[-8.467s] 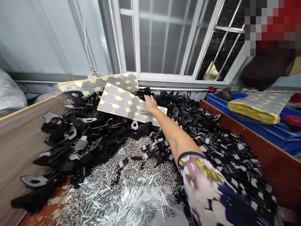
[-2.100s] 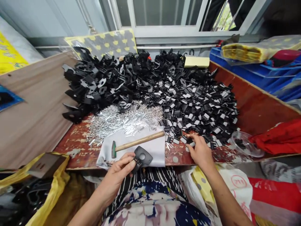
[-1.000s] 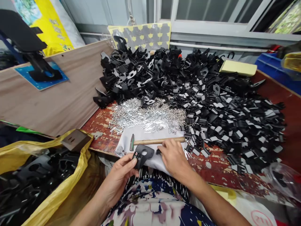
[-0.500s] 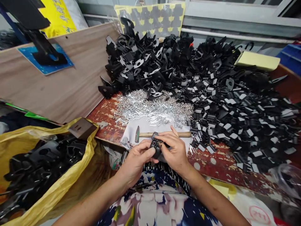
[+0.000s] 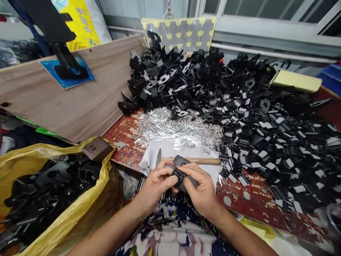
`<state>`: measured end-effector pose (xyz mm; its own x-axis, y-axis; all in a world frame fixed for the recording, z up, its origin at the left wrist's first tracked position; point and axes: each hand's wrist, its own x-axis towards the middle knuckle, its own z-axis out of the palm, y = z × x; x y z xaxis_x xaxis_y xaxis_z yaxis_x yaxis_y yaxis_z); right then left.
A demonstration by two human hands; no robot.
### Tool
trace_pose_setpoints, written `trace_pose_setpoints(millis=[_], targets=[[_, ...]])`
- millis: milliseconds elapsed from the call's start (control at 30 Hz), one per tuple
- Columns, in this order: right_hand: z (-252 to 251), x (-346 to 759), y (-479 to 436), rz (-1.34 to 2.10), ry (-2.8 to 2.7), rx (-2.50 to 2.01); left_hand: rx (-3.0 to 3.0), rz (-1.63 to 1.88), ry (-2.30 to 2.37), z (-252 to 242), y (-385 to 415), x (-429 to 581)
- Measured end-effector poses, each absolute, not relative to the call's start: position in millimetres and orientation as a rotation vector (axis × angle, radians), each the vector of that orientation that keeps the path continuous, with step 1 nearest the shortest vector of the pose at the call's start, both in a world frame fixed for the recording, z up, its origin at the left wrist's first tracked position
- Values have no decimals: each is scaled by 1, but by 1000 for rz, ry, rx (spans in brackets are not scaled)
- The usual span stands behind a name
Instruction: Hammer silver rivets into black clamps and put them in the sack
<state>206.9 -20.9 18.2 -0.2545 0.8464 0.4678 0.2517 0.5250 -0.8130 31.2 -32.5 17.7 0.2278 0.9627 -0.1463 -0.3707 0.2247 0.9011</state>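
Note:
Between both hands, above the near edge of the table, is a black plastic hinged part (image 5: 181,161). My left hand (image 5: 157,181) pinches its left side, thumb laid across the front near the joint. Fingers of my right hand (image 5: 200,188) close on its right side, with the thumb underneath. Just beyond the fingers, a hammer (image 5: 205,161) with a wooden handle lies on a white cloth (image 5: 153,153), partly hidden by the hands. Behind it is a heap of small silver metal pins (image 5: 176,129). Whether a pin sits in the part I cannot make out.
Black plastic clips (image 5: 165,81) are piled at the back; smaller black pieces (image 5: 255,153) spread over the right side. A wooden board (image 5: 106,78) stands at the left. Below it, a yellow bag (image 5: 112,170) holds finished-looking black parts. A yellow box (image 5: 295,81) sits back right.
The view has shifted, so the table appears slightly lower and to the right. The black part has turned in my fingers, showing more of its flat upper piece. Both hands keep their grip.

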Motion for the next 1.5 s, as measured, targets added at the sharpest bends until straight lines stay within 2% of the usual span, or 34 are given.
trace_pose_setpoints(millis=[200,267,333,433,500,633,867,933,1033,1100,1233,1500], targets=[[41,216,6,1208,-2016,-836,982,1094,906,15,-30,7],[48,224,39,1235,-2141,-943,921,1104,939,14,-32,0],[48,231,82,973,-2229,-1205,834,1122,979,11,-36,-4],[39,235,143,337,-2326,-1539,763,1104,1012,6,-41,-8],[31,232,170,188,-2351,-1603,766,1061,1015,4,-44,-9],[17,218,188,156,-2341,-1605,787,1013,1018,4,-46,-11],[27,219,165,345,-2203,-1485,673,1057,1005,14,-32,-11],[33,218,142,657,-2058,-1379,629,1083,986,17,-23,-3],[35,208,97,1314,-1631,-1092,613,1129,976,20,-7,14],[32,200,69,1458,-1455,-981,615,1186,969,20,3,25],[17,192,32,1256,-1420,-972,637,1245,1004,16,8,37],[5,204,-2,877,-1591,-1098,881,1091,1097,12,-7,35]])
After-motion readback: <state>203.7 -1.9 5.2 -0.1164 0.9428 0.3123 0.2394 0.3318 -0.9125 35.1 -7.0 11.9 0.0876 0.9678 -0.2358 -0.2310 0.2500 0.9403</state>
